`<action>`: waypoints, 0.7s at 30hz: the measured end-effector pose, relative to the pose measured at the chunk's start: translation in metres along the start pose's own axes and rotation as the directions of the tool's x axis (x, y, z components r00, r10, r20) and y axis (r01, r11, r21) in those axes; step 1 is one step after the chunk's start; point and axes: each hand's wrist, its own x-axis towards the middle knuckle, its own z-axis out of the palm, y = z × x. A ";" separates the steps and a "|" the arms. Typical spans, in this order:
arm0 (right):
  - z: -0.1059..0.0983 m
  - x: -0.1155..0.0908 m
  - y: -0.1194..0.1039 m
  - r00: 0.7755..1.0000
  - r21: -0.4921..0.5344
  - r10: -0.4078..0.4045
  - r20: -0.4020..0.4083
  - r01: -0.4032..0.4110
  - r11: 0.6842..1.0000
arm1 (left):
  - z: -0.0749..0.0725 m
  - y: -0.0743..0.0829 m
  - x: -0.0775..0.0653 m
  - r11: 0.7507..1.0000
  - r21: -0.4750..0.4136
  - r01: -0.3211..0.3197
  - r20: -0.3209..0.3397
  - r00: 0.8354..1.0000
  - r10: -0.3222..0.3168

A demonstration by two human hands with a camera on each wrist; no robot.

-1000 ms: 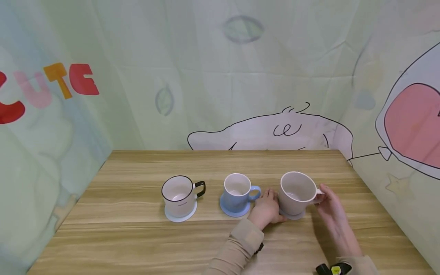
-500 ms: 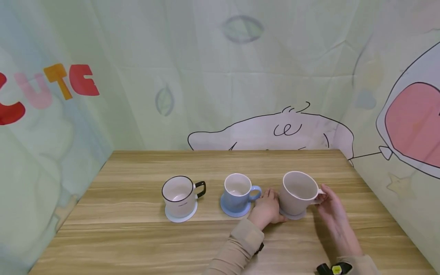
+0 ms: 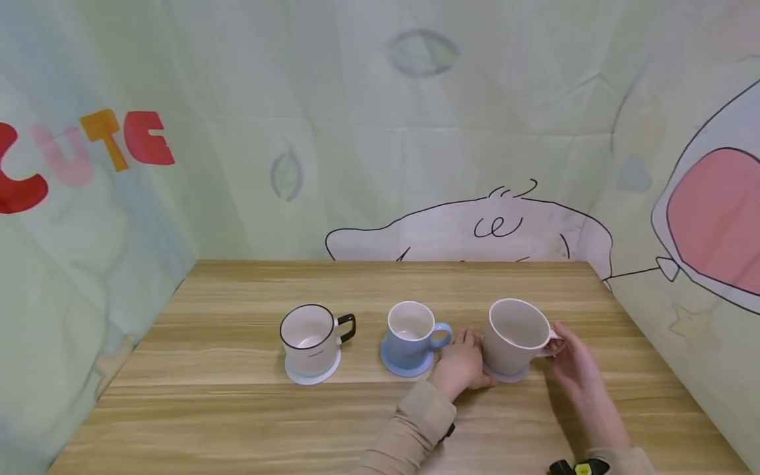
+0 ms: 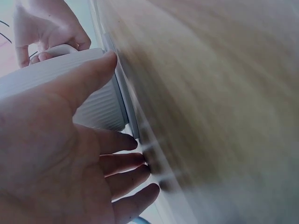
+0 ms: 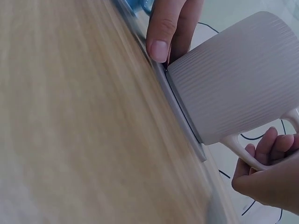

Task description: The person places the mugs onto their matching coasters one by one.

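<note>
A pale ribbed mug (image 3: 515, 338) stands upright at the right, seemingly flush on a thin grey coaster (image 3: 512, 377); a dark line runs under its base in the right wrist view. My right hand (image 3: 574, 361) grips its handle, fingers curled through the loop (image 5: 271, 163). Left of the mug, my left hand (image 3: 460, 361) rests low with its fingers extended. Its thumb (image 4: 100, 70) touches the coaster's edge, and its index fingertip (image 4: 128, 141) is at the edge too. Beside that hand stands a blue mug (image 3: 408, 340) on a blue coaster (image 3: 392, 361).
Farther left, a white mug (image 3: 309, 340) with a black rim and handle stands on a pale coaster (image 3: 311, 379). All three handles point right. A printed curtain (image 3: 380, 132) hangs behind the wooden table (image 3: 237, 415).
The ribbed mug has shifted slightly right over its coaster, with my right hand still on the handle. My left hand has hardly moved; the other two mugs stay put.
</note>
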 end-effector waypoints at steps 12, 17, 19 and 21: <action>0.012 0.002 0.001 0.971 -0.194 -0.088 -0.223 0.045 0.980 | -0.004 -0.002 -0.004 1.000 0.017 0.002 0.004 1.000 -0.002; 0.021 0.004 -0.001 0.905 -0.334 -0.153 -0.397 0.013 0.943 | -0.005 -0.003 -0.008 1.000 0.027 -0.012 -0.009 1.000 0.012; 0.023 0.004 -0.003 0.880 -0.374 -0.165 -0.445 -0.016 0.927 | -0.005 -0.003 -0.010 1.000 0.027 -0.015 -0.008 1.000 0.015; 0.025 0.004 -0.006 0.867 -0.414 -0.168 -0.469 -0.048 0.909 | -0.006 -0.003 -0.012 0.999 0.033 -0.021 -0.010 1.000 0.021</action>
